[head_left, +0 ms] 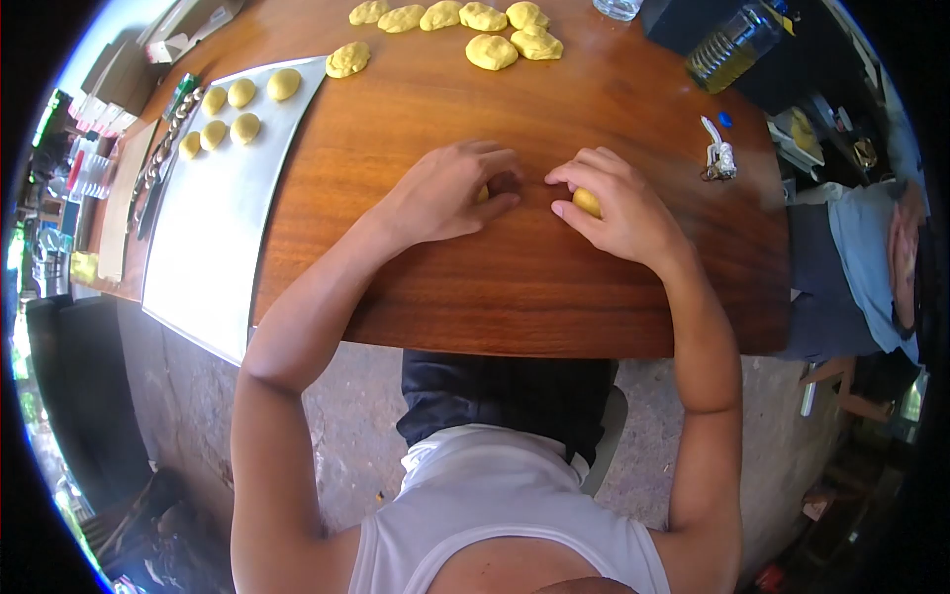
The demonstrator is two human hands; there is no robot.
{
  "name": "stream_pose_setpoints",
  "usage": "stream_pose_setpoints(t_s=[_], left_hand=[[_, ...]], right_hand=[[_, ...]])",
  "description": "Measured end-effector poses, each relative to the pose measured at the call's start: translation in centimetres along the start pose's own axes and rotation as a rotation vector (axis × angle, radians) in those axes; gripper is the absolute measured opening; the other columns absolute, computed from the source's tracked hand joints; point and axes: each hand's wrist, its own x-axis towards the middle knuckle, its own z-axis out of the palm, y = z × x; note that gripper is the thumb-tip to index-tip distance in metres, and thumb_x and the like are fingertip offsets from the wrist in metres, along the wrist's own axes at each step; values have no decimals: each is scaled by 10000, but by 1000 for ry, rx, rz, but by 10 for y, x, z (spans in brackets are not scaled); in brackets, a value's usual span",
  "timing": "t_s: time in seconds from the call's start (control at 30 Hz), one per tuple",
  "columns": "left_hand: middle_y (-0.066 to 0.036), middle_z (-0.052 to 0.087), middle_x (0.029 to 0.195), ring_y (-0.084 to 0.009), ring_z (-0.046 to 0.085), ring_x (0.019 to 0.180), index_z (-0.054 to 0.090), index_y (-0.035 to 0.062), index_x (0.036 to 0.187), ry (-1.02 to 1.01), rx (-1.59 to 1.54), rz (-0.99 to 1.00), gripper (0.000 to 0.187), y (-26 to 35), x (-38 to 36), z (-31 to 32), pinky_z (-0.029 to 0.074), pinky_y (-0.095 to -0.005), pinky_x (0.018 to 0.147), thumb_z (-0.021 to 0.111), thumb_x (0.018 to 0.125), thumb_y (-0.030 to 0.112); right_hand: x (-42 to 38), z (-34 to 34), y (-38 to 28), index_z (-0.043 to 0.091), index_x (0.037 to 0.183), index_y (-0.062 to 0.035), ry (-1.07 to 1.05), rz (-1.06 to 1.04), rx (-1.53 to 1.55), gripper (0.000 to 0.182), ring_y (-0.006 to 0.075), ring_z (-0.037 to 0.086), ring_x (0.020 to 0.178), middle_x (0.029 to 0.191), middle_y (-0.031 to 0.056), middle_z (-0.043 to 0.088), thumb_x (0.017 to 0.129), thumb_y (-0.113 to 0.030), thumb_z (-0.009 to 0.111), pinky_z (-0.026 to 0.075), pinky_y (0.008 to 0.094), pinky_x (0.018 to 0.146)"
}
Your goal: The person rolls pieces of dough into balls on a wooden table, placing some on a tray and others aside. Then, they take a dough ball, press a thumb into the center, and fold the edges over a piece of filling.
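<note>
My left hand point(447, 190) is cupped over a yellow dough ball point(483, 193) on the wooden table; only a sliver of that ball shows by the thumb. Opposite it, my right hand point(623, 206) curls round a second yellow dough ball point(587, 202), which peeks out between thumb and fingers. The hands are a short gap apart. Several smooth, round dough balls point(283, 84) sit at the far end of a metal tray point(213, 233) on the left. Beyond my hands, rougher dough lumps point(492, 51) lie at the back of the table point(445, 282).
One dough lump point(347, 60) lies beside the tray's far corner. A bottle of yellowish liquid point(737, 48) and a glass point(618, 8) stand at the back right. A small white item point(719, 150) lies near the right edge. Another person point(861, 262) sits at the right.
</note>
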Motion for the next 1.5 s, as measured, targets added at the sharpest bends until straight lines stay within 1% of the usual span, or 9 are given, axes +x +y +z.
stream_pose_setpoints(t_s=[0.47, 0.63, 0.83, 1.07, 1.17, 1.27, 1.33, 1.4, 1.5], left_hand=[[-116, 703, 918, -278, 696, 857, 715, 35, 1093, 15, -9, 20, 236, -3, 3, -1, 569, -395, 798, 769, 873, 99], [-133, 709, 1004, -313, 678, 987, 727, 34, 1088, -154, -67, 151, 301, -7, 0, -14, 553, -422, 889, 689, 792, 72], [-138, 705, 1030, -313, 679, 1012, 726, 27, 1068, -174, -123, 107, 285, -9, 2, -20, 553, -411, 903, 684, 787, 49], [-119, 734, 1003, -272, 723, 915, 720, 21, 1036, 41, -169, 56, 216, -7, 4, -12, 580, -374, 800, 764, 824, 35], [-104, 736, 950, -256, 722, 881, 733, 24, 1024, 116, -209, 45, 193, -7, 5, -7, 578, -367, 765, 794, 846, 67], [-95, 735, 974, -212, 715, 889, 739, 29, 1046, 79, -197, -2, 218, -3, 5, -7, 573, -342, 798, 830, 849, 54], [-98, 732, 1010, -235, 707, 943, 748, 37, 1071, 27, -220, -100, 252, 0, 5, -8, 568, -361, 850, 837, 838, 73], [-97, 726, 1038, -252, 698, 983, 751, 42, 1090, -18, -191, -30, 273, 1, 5, -12, 561, -373, 880, 831, 831, 73], [-100, 711, 1078, -291, 672, 1038, 753, 43, 1111, -85, -158, 80, 305, 2, 1, -15, 541, -398, 933, 817, 815, 82]], right_hand=[[1, -6, 3, 706, 1117, -46, -73, 10, 29, 282, 335, 625, 998, 1021, 127, 654, 864, -143, 782, 522, 432, 914], [0, -4, 7, 710, 1085, -40, -39, -19, 129, 268, 316, 637, 990, 975, 133, 649, 826, -80, 766, 524, 423, 899], [4, -2, 12, 714, 1022, -12, 48, 11, 164, 208, 282, 672, 878, 904, 114, 678, 827, -50, 775, 548, 385, 811], [6, 1, 13, 719, 988, -8, 202, 75, 277, 160, 247, 679, 823, 895, 108, 696, 861, -63, 799, 548, 347, 769], [6, 0, 14, 726, 1004, -15, 227, 82, 289, 181, 265, 682, 850, 914, 109, 696, 876, -113, 810, 553, 364, 783], [4, -3, 13, 743, 1050, -41, 13, 74, 146, 271, 311, 664, 993, 1010, 118, 661, 874, -231, 823, 540, 415, 876], [0, -5, 11, 743, 1059, -45, 22, 11, 123, 287, 315, 658, 1006, 1016, 117, 655, 861, -233, 830, 536, 418, 892], [-2, -6, 14, 738, 1082, -47, 4, -65, 90, 324, 321, 649, 1027, 1012, 116, 657, 830, -220, 842, 534, 420, 917], [1, -4, 19, 734, 1081, -42, 42, -27, 112, 311, 325, 661, 1014, 1016, 129, 671, 833, -202, 834, 538, 426, 910]])
